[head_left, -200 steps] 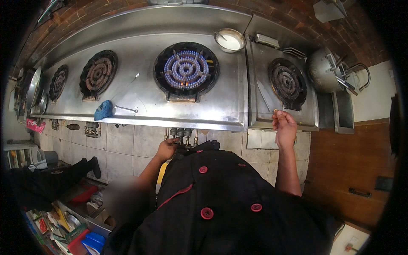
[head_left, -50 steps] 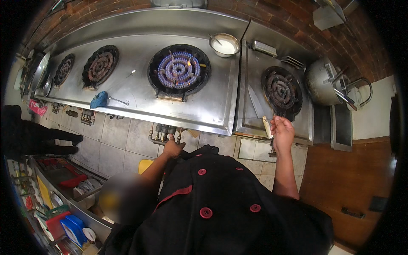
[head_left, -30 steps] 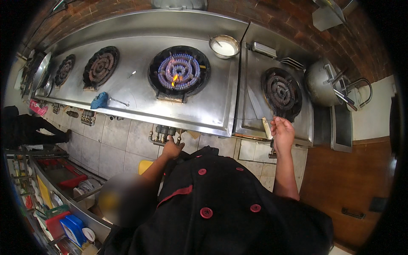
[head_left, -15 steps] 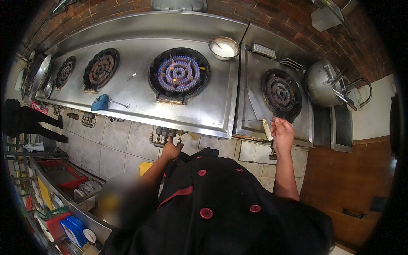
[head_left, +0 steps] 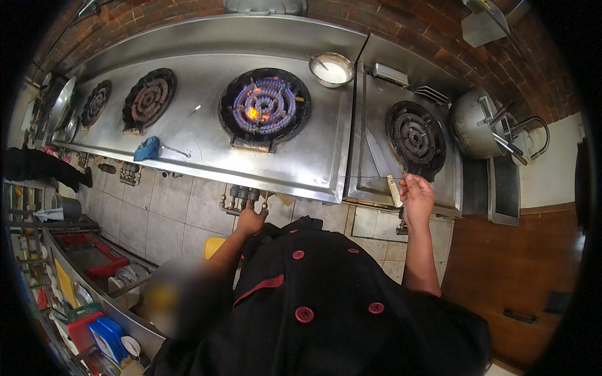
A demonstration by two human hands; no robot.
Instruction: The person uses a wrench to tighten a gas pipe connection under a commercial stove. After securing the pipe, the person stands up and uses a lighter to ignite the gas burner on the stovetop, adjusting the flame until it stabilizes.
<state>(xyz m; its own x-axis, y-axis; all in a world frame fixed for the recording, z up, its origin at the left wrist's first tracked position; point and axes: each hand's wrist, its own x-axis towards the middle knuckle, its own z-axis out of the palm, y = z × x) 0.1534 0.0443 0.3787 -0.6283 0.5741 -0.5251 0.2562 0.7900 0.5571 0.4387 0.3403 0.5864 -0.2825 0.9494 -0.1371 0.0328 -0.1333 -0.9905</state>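
Observation:
My left hand [head_left: 251, 219] is at the gas valves [head_left: 242, 197] under the front edge of the steel stove, its fingers closed on one valve. Above it the large ring burner [head_left: 264, 108] burns with blue flames and an orange patch. My right hand [head_left: 416, 194] pinches a thin dark rod [head_left: 370, 177] that points left over the right-hand stove top. Beside that hand lies a knife [head_left: 377, 155], its pale handle [head_left: 394, 190] toward me. The burner behind the knife [head_left: 414, 133] is unlit.
Behind the lit burner stands a metal bowl [head_left: 332, 72] of white liquid with a spoon. A blue cloth [head_left: 147, 148] and a metal utensil [head_left: 175, 151] lie near the front edge. A large pot [head_left: 470, 122] stands far right. At far left another person [head_left: 47, 168] is in dark clothes.
The orange flame on the lit burner has grown. At far left the other person has shifted. Both my hands stay in nearly the same places.

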